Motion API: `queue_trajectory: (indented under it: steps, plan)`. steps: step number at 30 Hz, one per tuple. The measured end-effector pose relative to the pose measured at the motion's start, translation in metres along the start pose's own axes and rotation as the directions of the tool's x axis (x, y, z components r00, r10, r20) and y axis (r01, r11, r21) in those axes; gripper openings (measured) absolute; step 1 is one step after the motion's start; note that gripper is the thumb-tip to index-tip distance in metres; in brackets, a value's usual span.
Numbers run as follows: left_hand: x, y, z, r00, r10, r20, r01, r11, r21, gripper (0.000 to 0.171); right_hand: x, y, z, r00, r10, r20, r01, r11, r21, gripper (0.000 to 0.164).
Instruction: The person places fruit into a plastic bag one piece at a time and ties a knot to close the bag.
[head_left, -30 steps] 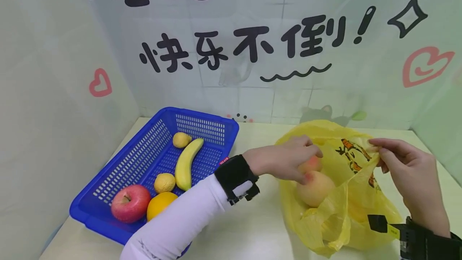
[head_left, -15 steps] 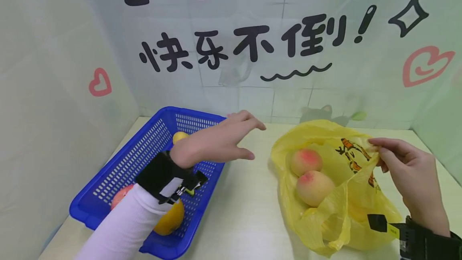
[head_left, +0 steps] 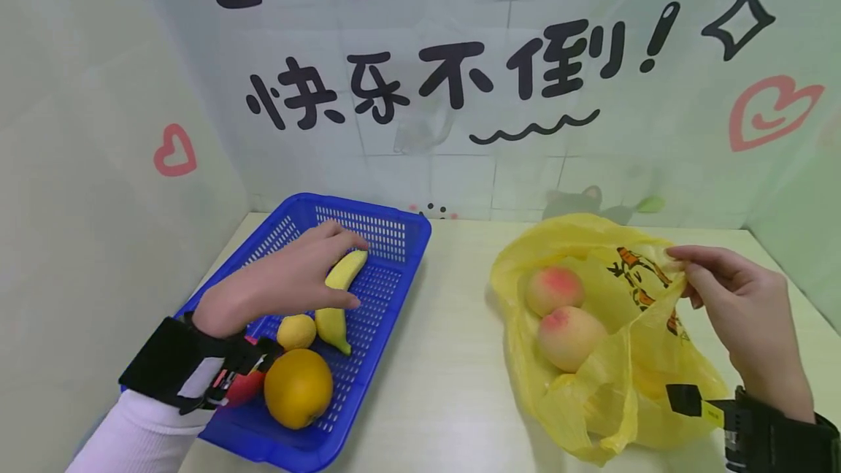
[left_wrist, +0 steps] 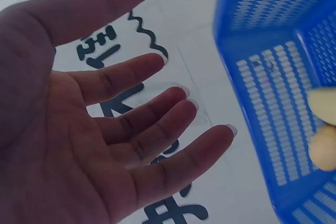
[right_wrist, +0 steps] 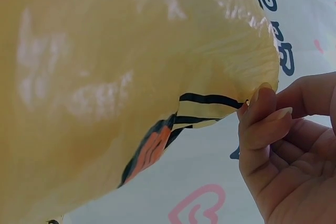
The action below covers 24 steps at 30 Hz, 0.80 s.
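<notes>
My left hand (head_left: 289, 276) hovers over the blue basket (head_left: 394, 316), with fingers spread and nothing in the palm. Beneath it lies a banana (head_left: 333, 327), partly covered by the hand. A small lemon (head_left: 296, 331), an orange (head_left: 298, 389) and a red apple (head_left: 244, 388), mostly hidden by the wrist strap, lie close by in the basket. On the right, my right hand (head_left: 745, 312) pinches the rim of a yellow plastic bag (head_left: 680, 407) between thumb and fingers. Two peaches, one farther back (head_left: 555, 290) and one nearer (head_left: 571, 339), show in the bag's mouth.
The basket stands on the left of a pale table (head_left: 434, 378), the bag on the right. A printed white curtain (head_left: 453, 181) hangs right behind the table and along both sides.
My left hand has let go of the peaches and moved left, out of the bag and over the basket, fingers loose. The right hand has kept its pinch on the bag.
</notes>
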<state>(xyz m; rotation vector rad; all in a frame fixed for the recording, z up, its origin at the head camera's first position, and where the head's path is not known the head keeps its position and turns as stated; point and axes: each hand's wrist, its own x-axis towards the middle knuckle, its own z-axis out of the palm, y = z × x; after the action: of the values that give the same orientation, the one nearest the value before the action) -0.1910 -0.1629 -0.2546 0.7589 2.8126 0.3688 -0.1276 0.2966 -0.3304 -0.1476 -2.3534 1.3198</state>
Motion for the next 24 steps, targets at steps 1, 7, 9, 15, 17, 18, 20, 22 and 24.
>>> queue_trajectory:
  steps: [1, 7, 9, 15, 17, 18, 20, 22, 24]
  plan:
    - [-0.003, -0.004, 0.002, 1.000, -0.009, 0.004, 0.009, 1.000, 0.007, 0.064, 0.000, 0.000, 0.000, 1.000, 0.001, -0.002, -0.001, 1.000, -0.003, 0.026]
    - [-0.015, -0.028, 0.013, 0.994, -0.069, 0.090, 0.070, 0.998, -0.005, 0.063, 0.000, 0.000, 0.001, 1.000, -0.009, -0.006, 0.009, 1.000, -0.014, 0.028]
    - [-0.017, -0.035, 0.017, 0.986, -0.091, 0.138, 0.094, 0.995, -0.019, 0.065, 0.000, 0.000, 0.001, 1.000, -0.008, -0.005, 0.008, 1.000, -0.010, 0.028]
    - [-0.020, -0.048, 0.026, 0.937, -0.166, 0.308, 0.182, 0.983, -0.025, 0.078, 0.000, 0.000, 0.002, 1.000, -0.016, -0.009, 0.016, 1.000, 0.003, 0.027]
    - [-0.018, -0.050, 0.029, 0.913, -0.195, 0.357, 0.213, 0.977, -0.012, 0.079, 0.000, 0.000, 0.002, 1.000, -0.016, -0.009, 0.016, 1.000, -0.003, 0.027]
    - [-0.018, -0.051, 0.031, 0.902, -0.208, 0.379, 0.227, 0.974, -0.005, 0.079, 0.000, 0.000, 0.002, 1.000, -0.014, -0.009, 0.014, 1.000, -0.008, 0.028]
    - [-0.016, -0.051, 0.035, 0.877, -0.232, 0.420, 0.252, 0.968, 0.007, 0.078, 0.000, 0.000, 0.002, 1.000, -0.009, -0.008, 0.009, 1.000, -0.015, 0.028]
    - [-0.013, -0.050, 0.039, 0.860, -0.241, 0.450, 0.262, 0.965, 0.016, 0.076, -0.001, 0.000, 0.002, 1.000, -0.008, -0.007, 0.008, 1.000, -0.021, 0.029]
    - [-0.011, -0.048, 0.042, 0.846, -0.251, 0.471, 0.271, 0.962, 0.027, 0.073, 0.000, 0.000, 0.002, 1.000, -0.009, -0.007, 0.009, 1.000, -0.019, 0.029]
